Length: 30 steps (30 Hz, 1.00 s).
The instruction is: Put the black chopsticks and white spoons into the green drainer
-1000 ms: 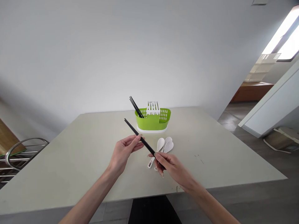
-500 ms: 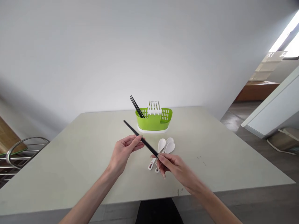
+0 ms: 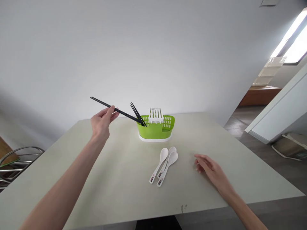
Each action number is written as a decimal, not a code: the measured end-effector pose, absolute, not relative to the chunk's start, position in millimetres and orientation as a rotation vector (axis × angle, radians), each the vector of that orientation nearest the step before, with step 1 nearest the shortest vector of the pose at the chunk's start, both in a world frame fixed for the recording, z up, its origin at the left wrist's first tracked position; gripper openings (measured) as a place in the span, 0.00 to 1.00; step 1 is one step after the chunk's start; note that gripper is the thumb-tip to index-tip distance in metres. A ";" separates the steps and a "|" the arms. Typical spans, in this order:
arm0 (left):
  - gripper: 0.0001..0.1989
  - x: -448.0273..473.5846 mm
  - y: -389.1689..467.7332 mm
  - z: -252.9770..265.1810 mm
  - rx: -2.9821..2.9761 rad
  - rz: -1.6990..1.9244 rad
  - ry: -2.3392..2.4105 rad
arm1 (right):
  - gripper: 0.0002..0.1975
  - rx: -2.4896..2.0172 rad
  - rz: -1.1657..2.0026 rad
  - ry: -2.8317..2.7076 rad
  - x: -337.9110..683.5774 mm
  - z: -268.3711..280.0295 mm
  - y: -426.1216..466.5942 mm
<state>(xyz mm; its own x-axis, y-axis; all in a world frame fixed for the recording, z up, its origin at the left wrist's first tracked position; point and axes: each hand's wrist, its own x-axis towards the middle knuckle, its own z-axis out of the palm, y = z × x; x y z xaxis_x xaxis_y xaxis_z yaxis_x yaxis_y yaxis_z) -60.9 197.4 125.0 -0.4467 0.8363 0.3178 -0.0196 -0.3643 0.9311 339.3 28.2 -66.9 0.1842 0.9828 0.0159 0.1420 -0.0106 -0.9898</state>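
My left hand [image 3: 103, 121] pinches a pair of black chopsticks [image 3: 128, 115] near their middle. The pair slants down to the right, its lower ends at the left side of a green basket [image 3: 153, 132] with a white base. Other black chopsticks [image 3: 135, 110] lean inside that left part of the basket; where the two sets cross, I cannot tell whether they touch. My right hand [image 3: 211, 171] is over the right part of the table, holding nothing, its fingers loosely bent. Left of it lie three white spoons [image 3: 164, 155], bowls pointing toward the basket.
A white slatted piece [image 3: 155, 115] sits across the middle of the basket. The pale table [image 3: 115, 179] meets a plain wall [image 3: 148, 57] at the back. On the far left stands a metal rack [image 3: 21, 159] beside the table.
The left hand has carried the chopsticks up and left, their lower ends now at the basket. The right hand has let go of them and moved right, away from the spoons.
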 end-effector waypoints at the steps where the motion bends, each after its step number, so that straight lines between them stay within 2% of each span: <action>1: 0.16 -61.2 207.3 125.7 1.153 1.859 1.305 | 0.29 -1.414 0.969 -1.155 345.0 -74.8 27.6; 7: 0.14 -39.7 251.9 103.5 1.347 1.463 1.649 | 0.26 -1.481 0.962 -1.286 346.3 -93.0 22.6; 13: 0.15 -25.9 277.4 78.3 1.522 1.213 1.786 | 0.29 -1.502 0.953 -1.276 342.3 -89.9 23.9; 30: 0.19 4.9 320.9 62.8 1.808 1.047 1.732 | 0.26 -1.502 0.960 -1.260 338.3 -86.0 24.5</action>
<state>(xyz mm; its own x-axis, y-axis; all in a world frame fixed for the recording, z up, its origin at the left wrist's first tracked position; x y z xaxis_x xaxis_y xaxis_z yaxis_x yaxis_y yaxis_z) 4.9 320.9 62.8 -0.0625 0.9721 0.2259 0.6521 -0.1315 0.7466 338.3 24.5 -86.0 0.1713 0.9852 -0.0039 0.2655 -0.0500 -0.9628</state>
